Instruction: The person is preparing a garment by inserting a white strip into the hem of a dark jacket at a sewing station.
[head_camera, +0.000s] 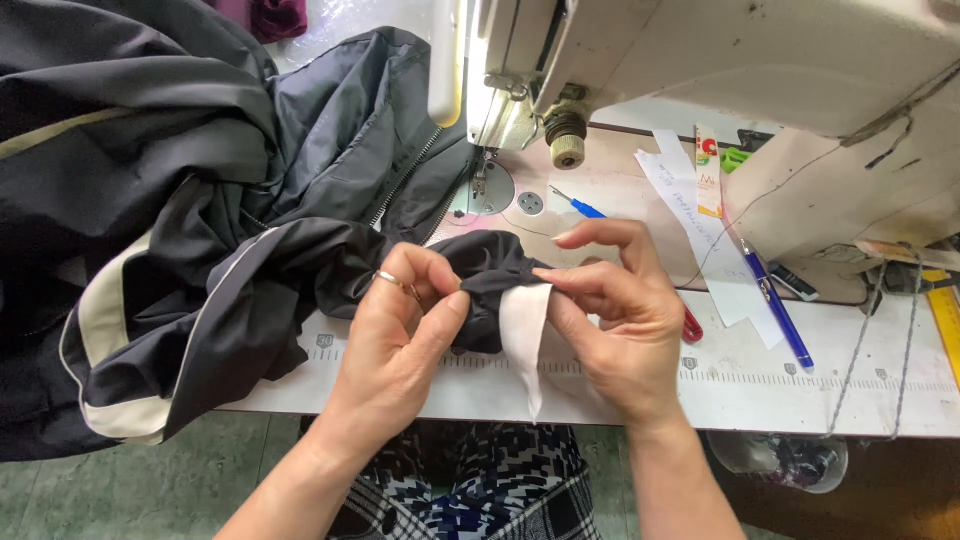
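Fingers are pinching: left hand (400, 335) is gripping the bunched dark jacket fabric (490, 275) between thumb and forefinger, right hand (610, 320) is pressing the white strip (525, 335) onto it, just left of its fingertips. Keeping both edges aligned looks like the key.

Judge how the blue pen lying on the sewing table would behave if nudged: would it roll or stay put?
The blue pen looks round-barrelled and slim, so it would probably roll sideways on the smooth table. It lies partly on a paper strip, which might slide with it. It looks light for its length and likely stiff, so one end pushed would probably pivot it.
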